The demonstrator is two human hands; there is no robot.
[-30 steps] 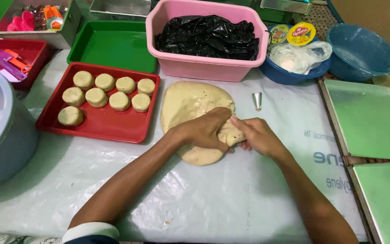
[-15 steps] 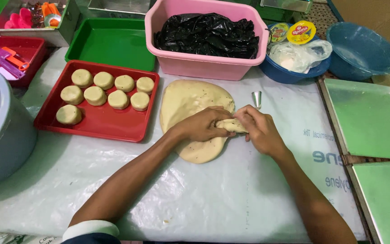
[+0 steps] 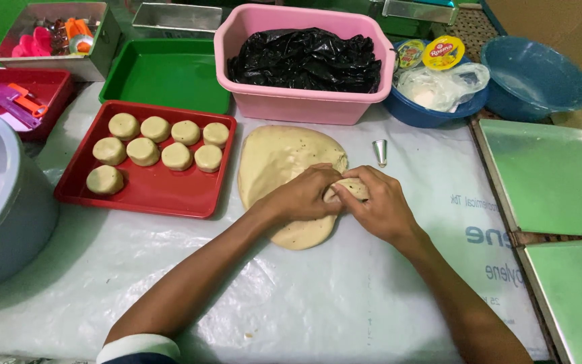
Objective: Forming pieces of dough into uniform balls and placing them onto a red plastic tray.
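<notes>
1. While both hands meet over the right edge of the flat, pale beige slab of dough (image 3: 277,168), the left hand (image 3: 302,199) and the right hand (image 3: 380,207) close together around a small pinched-off lump of the same dough (image 3: 353,187), fingertips touching it from both sides.
2. That lump sits just above the slab's right edge, near the middle of the white plastic sheet (image 3: 345,303) that covers the table.
3. Judging by the grip, the step in hand is parting a portion and starting to shape it; the next move probably calls for pulling it free of the slab and pressing it round between the palms.
4. Just right of the slab's far edge stands a small metal cone-shaped nozzle (image 3: 380,152), apart from the hands.
5. Left of the slab lies a red rectangular plastic tray (image 3: 163,195) holding eight round, flattened dough pieces (image 3: 144,151) in its far half.
6. Along the far edge stand a green plastic tray (image 3: 170,74), a pink plastic tub (image 3: 291,104) filled with crumpled black plastic (image 3: 304,57), and two blue bowls (image 3: 540,84).
7. How much of the lump remains joined to the slab is hidden under the fingers. A grey round container (image 3: 1,202) is cut off at the left edge, and flat metal baking sheets (image 3: 547,175) at the right.
</notes>
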